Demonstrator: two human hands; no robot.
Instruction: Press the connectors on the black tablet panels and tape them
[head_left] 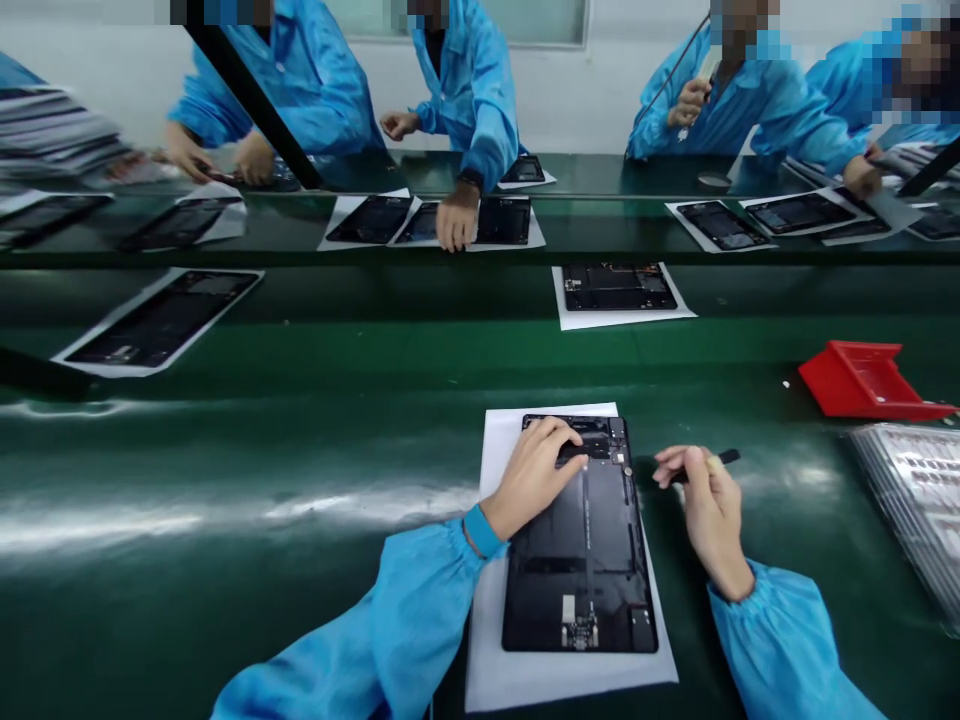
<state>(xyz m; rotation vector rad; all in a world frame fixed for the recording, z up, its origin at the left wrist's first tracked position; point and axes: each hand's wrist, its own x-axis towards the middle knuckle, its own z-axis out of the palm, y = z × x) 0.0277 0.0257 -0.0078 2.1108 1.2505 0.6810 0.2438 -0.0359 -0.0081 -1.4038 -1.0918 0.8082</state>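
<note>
An opened tablet (555,545), black with its inner parts bare, lies on a white sheet (499,660) in front of me. My left hand (534,470) rests over its upper left part, fingers stretched out and thumb apart, gripping nothing. Just right of the tablet, clear of it, my right hand (709,500) is closed around a slim black tool (729,456). One end of that tool sticks out past the fingers; its exact kind cannot be made out. A small circuit board (580,632) shows at the tablet's near end.
At right stand a red bin (862,385) and stacked clear trays (911,490) of small parts. Beyond, on the green bench, lie another opened tablet (619,288) and one at left (165,320). Co-workers in blue work along the raised far strip (600,225), which holds more tablets.
</note>
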